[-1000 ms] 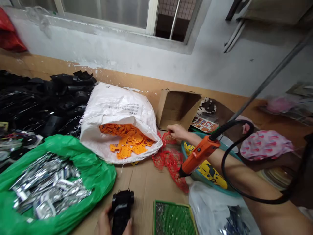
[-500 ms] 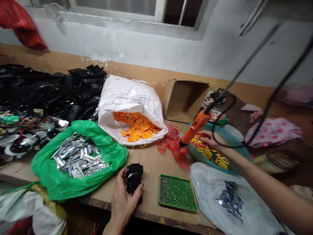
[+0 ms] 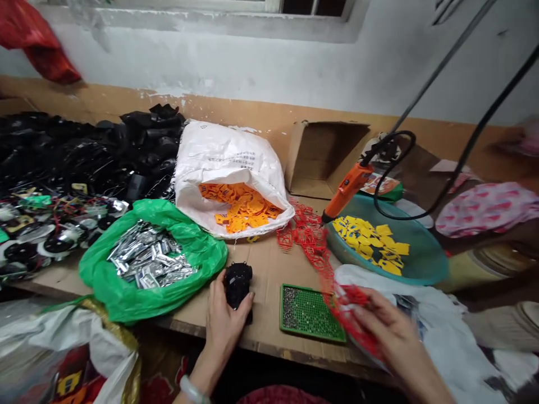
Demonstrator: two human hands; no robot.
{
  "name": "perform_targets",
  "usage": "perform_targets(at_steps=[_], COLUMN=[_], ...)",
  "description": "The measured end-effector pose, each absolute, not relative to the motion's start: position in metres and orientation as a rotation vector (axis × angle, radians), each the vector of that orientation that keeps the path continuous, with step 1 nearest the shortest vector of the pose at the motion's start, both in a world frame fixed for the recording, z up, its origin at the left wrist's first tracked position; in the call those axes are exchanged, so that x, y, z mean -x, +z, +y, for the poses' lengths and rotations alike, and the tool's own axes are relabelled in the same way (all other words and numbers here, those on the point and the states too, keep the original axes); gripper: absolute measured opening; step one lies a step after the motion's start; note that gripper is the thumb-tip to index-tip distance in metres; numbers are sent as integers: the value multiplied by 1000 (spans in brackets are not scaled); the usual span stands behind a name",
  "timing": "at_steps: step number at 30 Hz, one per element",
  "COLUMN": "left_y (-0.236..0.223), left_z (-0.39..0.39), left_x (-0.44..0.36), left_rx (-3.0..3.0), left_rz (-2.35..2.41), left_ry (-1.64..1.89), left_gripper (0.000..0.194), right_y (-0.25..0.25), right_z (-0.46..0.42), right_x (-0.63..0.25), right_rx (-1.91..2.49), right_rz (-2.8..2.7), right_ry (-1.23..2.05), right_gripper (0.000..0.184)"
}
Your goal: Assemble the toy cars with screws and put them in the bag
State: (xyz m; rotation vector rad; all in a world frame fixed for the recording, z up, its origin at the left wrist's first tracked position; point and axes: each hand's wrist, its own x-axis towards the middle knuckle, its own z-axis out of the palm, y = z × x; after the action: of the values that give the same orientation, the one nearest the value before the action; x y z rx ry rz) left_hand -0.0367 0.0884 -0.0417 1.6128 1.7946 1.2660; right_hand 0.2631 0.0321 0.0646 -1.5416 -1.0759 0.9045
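Note:
My left hand is closed around a small black plastic housing at the table's front edge, thumb on its right side. My right hand, smeared by motion, grips a red lattice plastic piece near the front right. Blurred red reaches from it back to a heap of red lattice pieces on the cardboard. An orange electric screwdriver hangs tip down over that heap, touched by neither hand. Between my hands lies a green screw tray, with screws gathered at its left.
A green bag of silvery parts and a white sack of orange pieces stand left and behind. A teal basin holds yellow pieces at right. Behind are a cardboard box and black parts. The screwdriver's cable crosses the right.
My right hand has moved from the red heap, past the yellow pieces, to the front right and now holds red lattice. My left hand keeps the black housing. The view has tilted downward.

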Motion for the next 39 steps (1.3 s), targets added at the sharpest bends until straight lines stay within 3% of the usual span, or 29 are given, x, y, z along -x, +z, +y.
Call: perform_targets(at_steps=[3, 8, 11, 14, 17, 21, 28, 33, 39], left_y=[-39, -9, 12, 21, 19, 16, 22, 16, -10], left_z=[99, 83, 60, 48, 50, 55, 61, 82, 100], left_x=[40, 42, 30, 15, 10, 15, 27, 55, 54], left_rx=[-1687, -1740, -1504, -1170, -1005, -1030, -1570, -1527, -1323], left_rz=[1826, 1803, 1606, 1419, 1269, 1257, 1510, 1632, 1716], left_ry=[1229, 1369, 1425, 1350, 1335, 1319, 1322, 1344, 1241], left_gripper=[76, 64, 51, 55, 53, 33, 30, 37, 44], right_y=[43, 34, 33, 33, 35, 37, 37, 40, 14], right_z=[46, 79, 80, 72, 62, 50, 50, 73, 94], right_x=[-213, -188, -175, -155, -138, -126, -117, -127, -115], right_rx=[1453, 1435, 1372, 1292, 1168, 942, 870, 1017, 1234], right_rz=[-1155, -1400, -1436, -1435, -1410, -1142, -778, -664, -1092], right_ry=[1029, 836, 835, 884, 1091, 1571, 1775, 1652, 1386], right_gripper=[39, 39, 39, 36, 33, 40, 52, 59, 66])
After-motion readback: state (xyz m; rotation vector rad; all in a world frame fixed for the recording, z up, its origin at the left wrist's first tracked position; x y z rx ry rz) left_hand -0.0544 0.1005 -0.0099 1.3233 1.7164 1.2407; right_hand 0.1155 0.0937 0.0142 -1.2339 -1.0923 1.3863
